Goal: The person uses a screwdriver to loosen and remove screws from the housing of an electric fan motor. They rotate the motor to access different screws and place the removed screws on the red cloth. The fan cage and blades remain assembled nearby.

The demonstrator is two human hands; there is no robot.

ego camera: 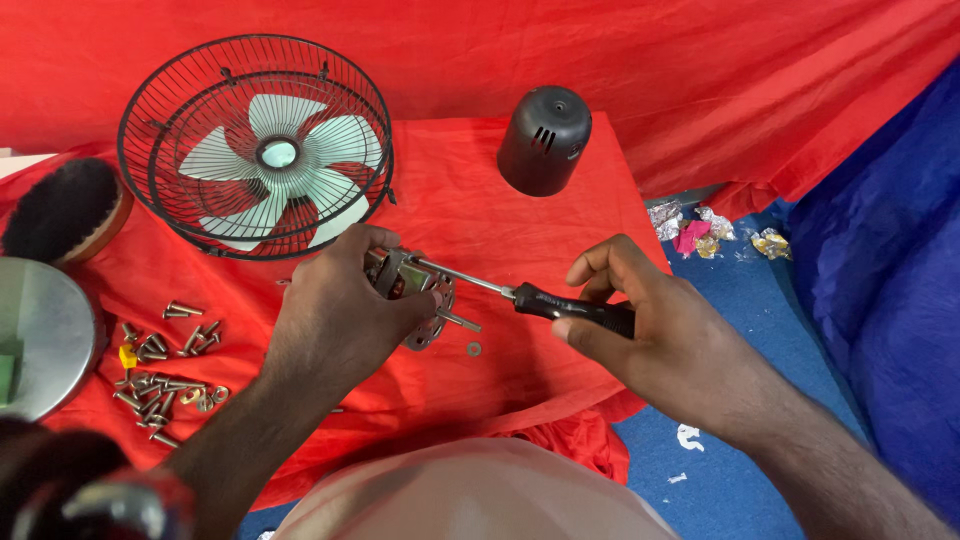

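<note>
My left hand (340, 305) grips a small metal fan motor (418, 295) with a shaft sticking out to the right, held just above the red cloth. My right hand (655, 330) is closed on the black handle of a screwdriver (560, 303); its steel shank runs left and its tip meets the top of the motor. A small washer (474, 349) lies on the cloth just below the motor shaft.
A black wire fan guard with pale blades (258, 145) lies at the back left. A black domed motor cover (545, 140) stands at the back. Several screws and bolts (165, 375) are scattered at left, beside a round metal base (40, 335) and a brush (65, 210). Crumpled wrappers (705, 232) lie on the blue floor.
</note>
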